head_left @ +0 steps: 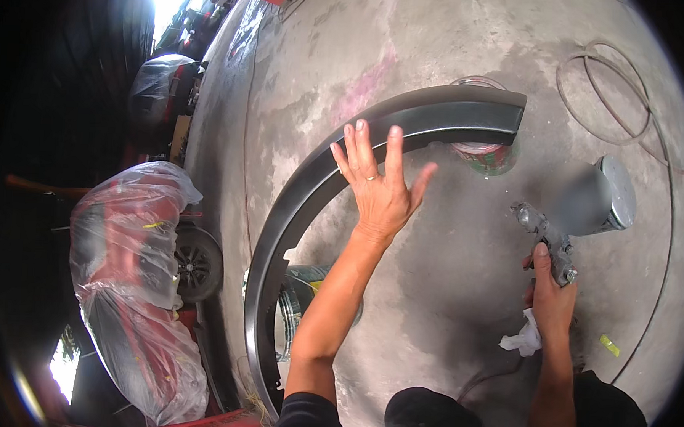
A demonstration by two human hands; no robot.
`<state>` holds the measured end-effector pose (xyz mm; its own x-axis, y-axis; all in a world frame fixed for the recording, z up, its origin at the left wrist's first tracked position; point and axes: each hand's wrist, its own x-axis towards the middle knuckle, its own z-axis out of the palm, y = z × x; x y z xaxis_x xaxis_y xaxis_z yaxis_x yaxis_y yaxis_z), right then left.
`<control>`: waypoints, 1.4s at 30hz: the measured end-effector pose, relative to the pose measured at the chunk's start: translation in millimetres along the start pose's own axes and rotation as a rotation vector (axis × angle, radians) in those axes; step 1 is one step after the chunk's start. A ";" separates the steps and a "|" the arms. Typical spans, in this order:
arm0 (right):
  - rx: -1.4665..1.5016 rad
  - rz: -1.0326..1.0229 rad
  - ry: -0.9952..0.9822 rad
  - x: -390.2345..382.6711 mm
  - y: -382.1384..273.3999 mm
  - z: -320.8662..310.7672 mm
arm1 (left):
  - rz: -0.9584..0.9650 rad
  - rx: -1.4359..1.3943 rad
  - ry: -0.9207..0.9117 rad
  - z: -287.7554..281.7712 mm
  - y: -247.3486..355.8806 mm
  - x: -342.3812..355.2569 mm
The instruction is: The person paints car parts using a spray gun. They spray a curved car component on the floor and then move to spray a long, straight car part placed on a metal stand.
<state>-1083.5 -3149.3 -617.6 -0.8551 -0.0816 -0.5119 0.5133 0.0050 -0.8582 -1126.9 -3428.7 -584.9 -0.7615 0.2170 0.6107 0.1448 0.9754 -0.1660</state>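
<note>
A long, curved black wheel arch trim (281,218) arcs from the lower left to the upper middle, with a dull sheen. Over its upper curve lies my left hand (378,181), fingers spread and a ring on one of them. Whether the fingertips touch the surface I cannot tell. My right hand (552,295) is wrapped round the handle of a grey, paint-stained spray gun (551,238), off to the right and apart from the trim. The gun's round metal cup (620,193) sticks out to the right, partly blurred.
A paint can (493,160) stands under the trim's right end, a larger can (301,303) under its left side. Plastic sheeting (129,280) covers a red vehicle part beside a wheel (197,263). A hose (652,112) curls over the concrete floor. White crumpled paper (523,336) is near my right wrist.
</note>
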 end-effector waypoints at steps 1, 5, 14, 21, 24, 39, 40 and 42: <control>-0.008 0.015 -0.007 -0.1 -0.5 1.7 | 0.026 0.056 0.020 -0.9 -1.5 -1.8; 0.018 0.020 0.048 -7.4 -12.0 36.5 | 0.001 0.024 0.136 2.2 -6.3 -16.6; -0.099 -0.118 -0.052 -24.8 -25.3 65.6 | -0.188 0.081 0.269 -21.7 -16.2 -24.9; -0.221 -0.128 -0.443 -72.0 -72.5 104.9 | -0.612 0.597 -0.165 -249.1 -57.2 -125.4; -0.233 -0.201 -0.638 -86.7 -56.0 117.5 | -0.756 0.758 -0.411 -320.2 -61.1 -168.4; -0.227 -0.166 -0.660 -147.7 -17.6 142.4 | -1.034 0.819 -0.517 -418.5 31.8 -299.9; -0.225 -0.181 -0.657 -151.1 -20.3 142.4 | -0.981 0.803 -0.462 -415.0 24.5 -289.1; -0.242 -0.191 -0.672 -155.2 -21.6 140.4 | -0.884 0.771 -0.374 -403.6 4.1 -269.9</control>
<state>-951.7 -3276.7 -514.4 -0.6592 -0.6954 -0.2862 0.2633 0.1431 -0.9540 -665.8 -3467.9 -437.9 -0.5607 -0.6546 0.5071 -0.8268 0.4765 -0.2990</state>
